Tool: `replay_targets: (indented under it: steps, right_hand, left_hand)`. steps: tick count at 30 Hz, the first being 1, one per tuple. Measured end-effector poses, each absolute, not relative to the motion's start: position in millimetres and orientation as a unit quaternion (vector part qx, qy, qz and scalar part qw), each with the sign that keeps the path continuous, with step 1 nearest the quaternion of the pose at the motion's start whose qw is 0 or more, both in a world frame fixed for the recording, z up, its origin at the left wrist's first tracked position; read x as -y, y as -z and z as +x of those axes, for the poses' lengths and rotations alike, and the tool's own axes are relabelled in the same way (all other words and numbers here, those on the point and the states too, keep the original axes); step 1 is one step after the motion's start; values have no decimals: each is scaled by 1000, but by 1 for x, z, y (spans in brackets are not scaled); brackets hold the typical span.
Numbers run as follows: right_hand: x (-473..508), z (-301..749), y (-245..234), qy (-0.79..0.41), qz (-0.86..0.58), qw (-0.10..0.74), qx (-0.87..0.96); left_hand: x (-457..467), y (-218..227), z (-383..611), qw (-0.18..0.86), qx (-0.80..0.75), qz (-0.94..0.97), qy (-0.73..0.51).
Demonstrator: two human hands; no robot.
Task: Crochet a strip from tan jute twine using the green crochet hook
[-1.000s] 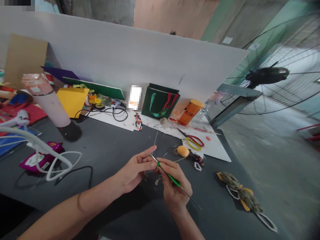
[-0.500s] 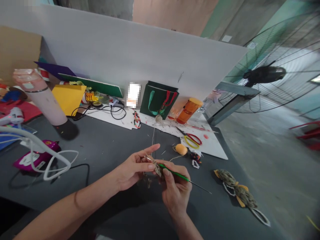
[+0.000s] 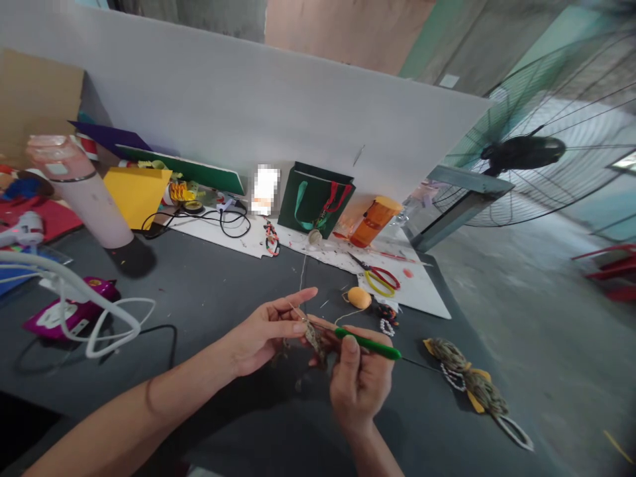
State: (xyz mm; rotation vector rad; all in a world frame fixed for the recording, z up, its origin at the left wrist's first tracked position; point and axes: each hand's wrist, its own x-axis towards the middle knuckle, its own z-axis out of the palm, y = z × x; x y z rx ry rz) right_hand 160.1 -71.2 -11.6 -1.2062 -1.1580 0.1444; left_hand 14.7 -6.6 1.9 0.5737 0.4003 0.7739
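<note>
Between thumb and fingers, my left hand (image 3: 263, 334) pinches a small brownish-green crocheted piece (image 3: 313, 336), its index finger stretched out with yarn over it. My right hand (image 3: 362, 377) grips a crochet hook (image 3: 372, 344) by its green handle; the hook's metal shaft reaches the work, though its tip is hard to make out. A thin strand of yarn (image 3: 303, 271) runs from my left fingers back to a small yarn ball (image 3: 315, 236) by the dark green bag. Close to my right hand lies an orange egg-shaped object (image 3: 358, 297) with a strand beside it.
Red-and-yellow scissors (image 3: 380, 278) lie on a white board (image 3: 422, 291) near an orange bottle (image 3: 376, 222). A beaded, knotted yarn strap (image 3: 467, 374) rests at the right table edge. Left are a pink tumbler (image 3: 82, 192), white cables (image 3: 124, 318) and a purple device (image 3: 74, 311). A fan (image 3: 521, 152) stands right.
My right hand has moved right and slightly down with the crochet hook, drawing it back from my left fingertips. My left hand stays nearly still on the crocheted piece.
</note>
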Motion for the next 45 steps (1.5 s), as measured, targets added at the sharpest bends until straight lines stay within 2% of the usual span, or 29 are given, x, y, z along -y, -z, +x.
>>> replay_targets:
  steps: [11,13,16,18,26,34,40,45]
  right_hand:
    - [69,164,24,-210,-512,686,473]
    - [70,164,24,-185,-515,681,487]
    - [72,162,19,-60,-506,674,535]
    - [73,161,17,-22,-498,667,554]
    - [73,161,21,-216,-489,707,462]
    - [63,155,8,-437,-419,723,333]
    - [63,148,5,-497,-400,696,329]
    - [61,148,6,-480,-410,694,347]
  left_hand:
    - [1,2,11,866,-185,315,-342]
    - [3,1,12,857,-197,318,-354]
    - [5,-2,13,845,-211,317,-375]
    - [6,-3,13,843,-211,314,-383]
    - [2,-2,12,859,-199,312,-355]
    - [3,-3,10,859,-168,344,-340]
    - [5,-4,11,862,-151,347,-338]
    - [5,-4,13,862,-139,350,-339]
